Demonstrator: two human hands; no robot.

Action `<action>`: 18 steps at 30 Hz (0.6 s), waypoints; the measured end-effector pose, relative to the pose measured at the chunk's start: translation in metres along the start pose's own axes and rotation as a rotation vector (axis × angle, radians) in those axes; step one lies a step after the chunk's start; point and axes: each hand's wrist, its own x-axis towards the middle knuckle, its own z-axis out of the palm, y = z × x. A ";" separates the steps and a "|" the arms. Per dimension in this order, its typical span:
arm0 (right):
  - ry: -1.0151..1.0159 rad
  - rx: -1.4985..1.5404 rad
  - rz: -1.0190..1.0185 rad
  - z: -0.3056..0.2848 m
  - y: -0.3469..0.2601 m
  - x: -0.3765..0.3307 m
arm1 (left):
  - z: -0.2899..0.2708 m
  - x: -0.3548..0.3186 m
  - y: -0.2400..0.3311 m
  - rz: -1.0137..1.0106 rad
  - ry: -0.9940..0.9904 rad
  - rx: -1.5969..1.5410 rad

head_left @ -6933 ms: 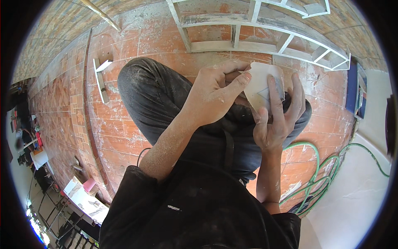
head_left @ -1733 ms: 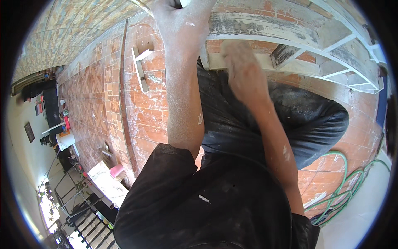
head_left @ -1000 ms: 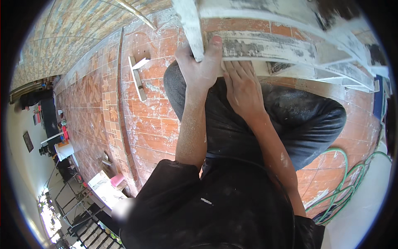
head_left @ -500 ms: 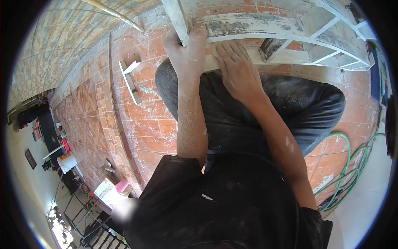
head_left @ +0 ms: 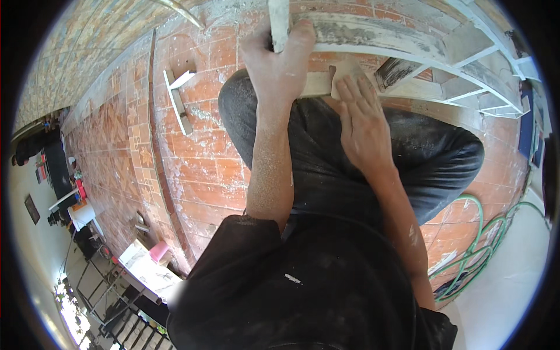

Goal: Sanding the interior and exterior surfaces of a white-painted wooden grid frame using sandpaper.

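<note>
A weathered white wooden frame with slats [head_left: 379, 35] lies across my lap and beyond my knees, its paint worn to grey in patches. My left hand [head_left: 279, 73] is closed around an upright post [head_left: 280, 20] at the frame's left end, thumb on the right side. On the near rail [head_left: 318, 84], my right hand [head_left: 366, 131] presses a small beige sheet that looks like sandpaper [head_left: 345, 71], fingers laid over it. The sheet's far edge sticks out past the fingertips. Pale dust coats both hands and the left forearm.
A small joined piece of white wood [head_left: 178, 105] lies on the dusty red tile floor [head_left: 204, 169] to the left. Coiled green hose [head_left: 481, 251] rests at the right by a pale wall. Farther left stand a white table [head_left: 146, 268] and a pink container [head_left: 158, 252].
My right hand has slid rightward and toward me along the rail, and the sheet under it now shows. My left hand and the post appear farther right; the view has shifted slightly.
</note>
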 end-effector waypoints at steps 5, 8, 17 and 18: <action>-0.035 0.048 0.058 0.011 0.006 0.031 | 0.012 -0.003 0.002 0.088 0.126 -0.014; 0.044 0.060 -0.020 0.004 -0.008 0.009 | 0.001 -0.007 0.007 0.129 -0.022 0.036; 0.020 0.271 -0.021 0.005 -0.020 0.000 | 0.002 0.001 0.001 0.151 -0.011 -0.016; 0.024 0.267 -0.012 0.005 -0.018 0.001 | 0.007 -0.001 0.001 0.115 0.066 -0.032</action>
